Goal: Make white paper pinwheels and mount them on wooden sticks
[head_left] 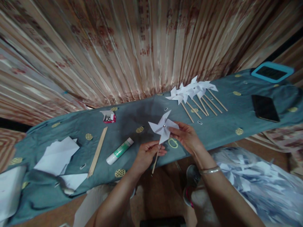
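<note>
A white paper pinwheel on a wooden stick is held up over the front edge of the table, a shiny pin head at its middle. My left hand is closed round the stick just below the blades. With thumb and fingers, my right hand pinches the blade on the right side. To the left of my hands lies a glue stick with a green label. Further left is a bundle of bare wooden sticks. A small open red and white box holds shiny metal pins.
Several finished pinwheels lie in an overlapping row at the back right. White paper sheets are stacked at the left. A dark phone and a blue-framed tablet rest at the right. A plastic bag of pinwheels stands below the table.
</note>
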Tool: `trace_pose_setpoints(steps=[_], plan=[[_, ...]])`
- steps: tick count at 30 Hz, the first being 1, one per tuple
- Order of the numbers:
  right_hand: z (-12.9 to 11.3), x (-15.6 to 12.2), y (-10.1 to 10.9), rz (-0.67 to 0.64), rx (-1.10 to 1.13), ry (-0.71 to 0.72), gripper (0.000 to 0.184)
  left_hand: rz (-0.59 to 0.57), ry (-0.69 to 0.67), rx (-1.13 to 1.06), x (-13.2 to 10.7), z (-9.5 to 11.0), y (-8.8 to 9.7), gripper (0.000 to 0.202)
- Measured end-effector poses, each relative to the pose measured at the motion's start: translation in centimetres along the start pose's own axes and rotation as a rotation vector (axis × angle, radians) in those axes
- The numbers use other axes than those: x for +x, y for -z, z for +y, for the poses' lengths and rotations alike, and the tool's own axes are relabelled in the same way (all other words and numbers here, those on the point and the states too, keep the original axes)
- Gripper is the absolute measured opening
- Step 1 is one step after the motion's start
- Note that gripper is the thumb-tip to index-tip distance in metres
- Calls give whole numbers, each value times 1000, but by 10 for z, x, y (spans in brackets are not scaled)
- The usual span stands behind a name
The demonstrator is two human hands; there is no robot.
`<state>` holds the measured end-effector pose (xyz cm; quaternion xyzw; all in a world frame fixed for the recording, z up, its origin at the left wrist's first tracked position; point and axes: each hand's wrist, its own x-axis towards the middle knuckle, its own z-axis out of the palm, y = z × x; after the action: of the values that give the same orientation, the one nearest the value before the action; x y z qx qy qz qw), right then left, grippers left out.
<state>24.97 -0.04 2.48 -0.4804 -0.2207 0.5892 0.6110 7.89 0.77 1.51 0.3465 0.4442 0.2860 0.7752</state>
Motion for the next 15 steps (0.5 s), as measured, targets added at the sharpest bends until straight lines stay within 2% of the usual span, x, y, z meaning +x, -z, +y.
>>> trace_pose_setpoints(steps=[7, 15], plan=[[2, -2, -6, 1, -9, -60, 30, -12, -12, -12, 0, 0, 0, 41], [6, -3, -9, -5, -98, -17, 32, -35, 1, -26, -2, 1, -2, 39]])
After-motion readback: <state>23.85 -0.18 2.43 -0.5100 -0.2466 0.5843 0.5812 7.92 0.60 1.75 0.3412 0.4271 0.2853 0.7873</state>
